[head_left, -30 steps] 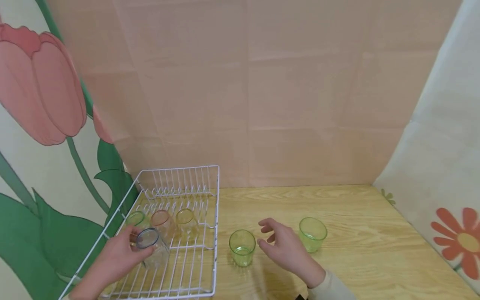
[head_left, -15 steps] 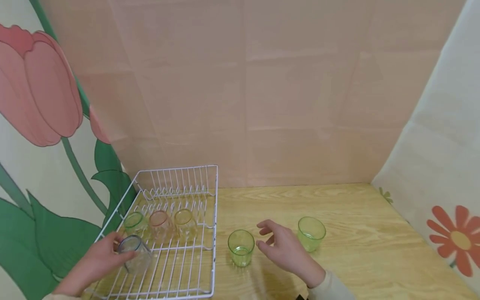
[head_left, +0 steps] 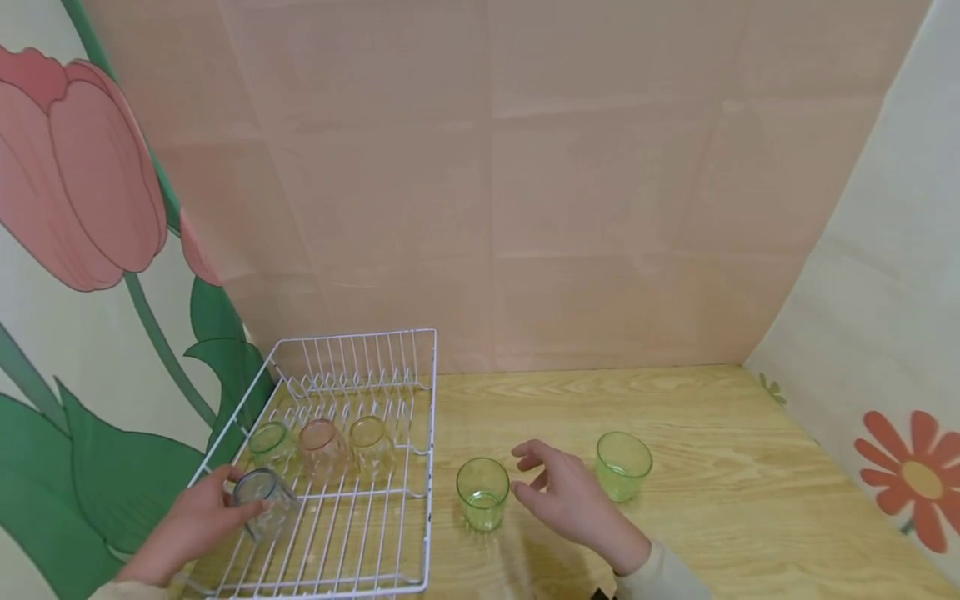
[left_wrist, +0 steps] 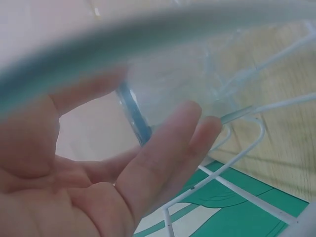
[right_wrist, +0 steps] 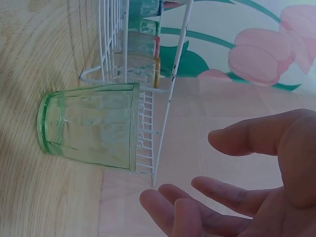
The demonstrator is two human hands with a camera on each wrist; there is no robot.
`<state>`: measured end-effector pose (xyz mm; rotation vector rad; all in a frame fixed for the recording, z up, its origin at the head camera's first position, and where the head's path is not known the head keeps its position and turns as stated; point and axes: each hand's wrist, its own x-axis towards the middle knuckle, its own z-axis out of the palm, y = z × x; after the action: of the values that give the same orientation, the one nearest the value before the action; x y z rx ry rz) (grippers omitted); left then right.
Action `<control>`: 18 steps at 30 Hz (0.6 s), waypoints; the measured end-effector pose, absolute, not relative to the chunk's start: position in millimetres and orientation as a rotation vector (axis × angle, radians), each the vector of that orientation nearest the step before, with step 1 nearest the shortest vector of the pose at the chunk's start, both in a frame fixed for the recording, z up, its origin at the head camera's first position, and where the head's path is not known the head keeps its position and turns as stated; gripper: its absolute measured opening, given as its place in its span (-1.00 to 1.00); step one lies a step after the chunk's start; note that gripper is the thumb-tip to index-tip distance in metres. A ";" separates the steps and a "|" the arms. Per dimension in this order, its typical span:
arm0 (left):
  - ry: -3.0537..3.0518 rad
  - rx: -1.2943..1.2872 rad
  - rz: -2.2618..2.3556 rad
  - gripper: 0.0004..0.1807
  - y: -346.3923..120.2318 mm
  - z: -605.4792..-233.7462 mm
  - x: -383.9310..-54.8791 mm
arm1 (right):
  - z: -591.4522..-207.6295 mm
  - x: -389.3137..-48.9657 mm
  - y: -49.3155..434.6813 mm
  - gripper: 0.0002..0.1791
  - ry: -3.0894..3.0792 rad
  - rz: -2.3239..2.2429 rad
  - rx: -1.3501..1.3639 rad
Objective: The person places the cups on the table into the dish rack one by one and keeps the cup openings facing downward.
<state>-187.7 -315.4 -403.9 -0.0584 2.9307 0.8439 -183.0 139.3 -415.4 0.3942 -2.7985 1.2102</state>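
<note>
My left hand (head_left: 191,521) grips a clear blue-rimmed glass (head_left: 270,512) between thumb and fingers, at the left front of the white wire dish rack (head_left: 430,500). In the left wrist view, the fingers (left_wrist: 168,143) lie along the glass wall and a blurred rim crosses the top. The glass leans slightly in the head view; whether its base touches the wires I cannot tell. Holding nothing, my right hand (head_left: 566,496) hovers with loosely bent fingers just right of a green glass (head_left: 482,496), which stands upright on the table. A gap separates hand and glass in the right wrist view.
Behind the held glass, a green-rimmed glass (head_left: 273,450), a red-rimmed glass (head_left: 324,450) and a yellow-rimmed glass (head_left: 372,450) form a row in the rack. Another green glass (head_left: 624,467) stands on the wooden table (head_left: 712,500) beyond my right hand. Patterned cloth (head_left: 75,467) borders the left.
My left hand has moved the blue-rimmed glass left and a little lower, away from the row of glasses; in the last half second it barely shifts. The right hand stays in place.
</note>
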 end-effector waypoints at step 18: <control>3.021 -0.038 0.784 -0.32 -320.0 -412.4 -192.8 | -414.1 -182.1 138.4 -0.61 -2.810 1.238 0.442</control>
<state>-192.8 -320.0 -412.4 -0.0376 3.0212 0.7836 -182.1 138.4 -414.1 0.4425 -2.8096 1.2380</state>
